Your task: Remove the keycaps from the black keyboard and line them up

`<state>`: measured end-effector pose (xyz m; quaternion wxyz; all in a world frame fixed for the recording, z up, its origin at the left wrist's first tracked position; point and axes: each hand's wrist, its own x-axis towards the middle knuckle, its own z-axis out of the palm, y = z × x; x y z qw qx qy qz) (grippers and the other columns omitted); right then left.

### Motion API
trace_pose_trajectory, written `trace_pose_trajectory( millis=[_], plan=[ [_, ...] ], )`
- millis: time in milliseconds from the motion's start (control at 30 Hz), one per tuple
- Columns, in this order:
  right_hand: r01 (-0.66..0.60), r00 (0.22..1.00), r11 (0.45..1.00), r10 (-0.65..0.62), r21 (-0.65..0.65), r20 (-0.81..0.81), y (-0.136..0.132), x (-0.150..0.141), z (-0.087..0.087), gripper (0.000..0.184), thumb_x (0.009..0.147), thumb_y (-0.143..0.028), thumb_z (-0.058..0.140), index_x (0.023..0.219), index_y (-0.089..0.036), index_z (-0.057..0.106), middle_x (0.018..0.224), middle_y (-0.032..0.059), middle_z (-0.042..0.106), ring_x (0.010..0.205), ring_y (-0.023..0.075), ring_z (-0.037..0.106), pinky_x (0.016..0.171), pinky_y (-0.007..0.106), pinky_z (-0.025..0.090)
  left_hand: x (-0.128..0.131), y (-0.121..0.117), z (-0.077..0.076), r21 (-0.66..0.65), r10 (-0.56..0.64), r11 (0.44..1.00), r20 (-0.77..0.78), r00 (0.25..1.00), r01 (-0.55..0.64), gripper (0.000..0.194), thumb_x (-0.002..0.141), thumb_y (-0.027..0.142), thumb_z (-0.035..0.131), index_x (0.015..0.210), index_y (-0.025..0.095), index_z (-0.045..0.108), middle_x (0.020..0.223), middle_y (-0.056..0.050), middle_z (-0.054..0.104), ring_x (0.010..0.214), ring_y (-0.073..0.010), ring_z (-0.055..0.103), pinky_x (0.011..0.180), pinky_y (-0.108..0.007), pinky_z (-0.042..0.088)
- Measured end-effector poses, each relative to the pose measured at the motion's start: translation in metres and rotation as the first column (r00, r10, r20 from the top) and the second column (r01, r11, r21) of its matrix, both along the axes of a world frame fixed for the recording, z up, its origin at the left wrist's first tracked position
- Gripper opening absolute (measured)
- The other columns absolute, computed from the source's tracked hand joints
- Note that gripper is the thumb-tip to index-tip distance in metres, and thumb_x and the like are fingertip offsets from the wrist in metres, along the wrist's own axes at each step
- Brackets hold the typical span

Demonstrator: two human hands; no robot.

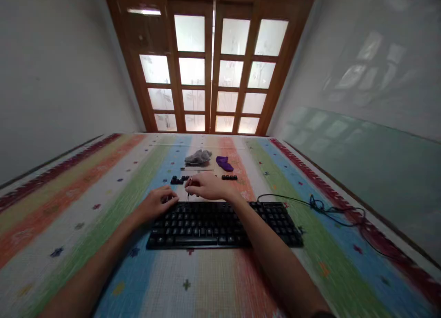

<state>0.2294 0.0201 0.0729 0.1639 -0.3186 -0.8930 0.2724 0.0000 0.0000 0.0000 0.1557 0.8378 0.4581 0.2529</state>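
Note:
A black computer keyboard (pixel 196 227) lies flat on the striped cloth in front of me. My left hand (pixel 159 201) is at its far left corner, fingers curled and thumb along the edge, seemingly steadying it. Over the far edge of the keyboard is my right hand (pixel 206 186), with its fingers pinched together. A thin, wire-like tool (pixel 188 195) points down from these fingertips; its exact kind is too small to tell. Loose black keycaps (pixel 177 181) lie beyond the hands, and another short row of keycaps (pixel 229 177) sits to the right. My right forearm hides part of the keyboard.
Farther back are a crumpled grey cloth (pixel 199 157), a purple cloth (pixel 224 163) and a thin stick-like item (pixel 198 169). The keyboard's black cable (pixel 322 208) runs off right in loose coils. Walls flank the striped cloth (pixel 113 189); wooden doors (pixel 213 70) stand beyond it.

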Motion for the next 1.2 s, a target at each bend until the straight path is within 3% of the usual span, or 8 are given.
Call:
trace_pose_trajectory(
  millis=[200, 1200],
  plan=[
    [0.013, 1.000, 1.000, -0.014, 0.017, 0.025, 0.0004, -0.0019, -0.0019, 0.018, 0.088, -0.017, 0.058, 0.090, -0.011, 0.075, 0.075, 0.0042, 0.072, 0.068, 0.0131, 0.061, 0.064, 0.022, 0.038, 0.0004, -0.0019, 0.0009, -0.061, -0.041, 0.997, -0.018, 0.999, 0.039, 0.030, 0.088, 0.040, 0.053, 0.080, 0.017, 0.071, 0.074, -0.002, 0.060, 0.066, -0.0148, 0.054, 0.064, -0.028, 0.041],
    [0.021, 0.997, 1.000, -0.022, 0.014, 0.080, -0.0045, -0.0029, 0.0002, 0.021, 0.089, -0.017, 0.057, 0.097, -0.010, 0.075, 0.076, 0.0047, 0.072, 0.063, 0.0112, 0.061, 0.061, 0.021, 0.038, -0.0005, 0.0007, -0.0027, -0.088, -0.071, 0.994, 0.002, 0.997, 0.071, 0.024, 0.088, 0.035, 0.056, 0.084, 0.018, 0.073, 0.079, -0.003, 0.063, 0.072, -0.0163, 0.058, 0.069, -0.028, 0.044]
  ],
)
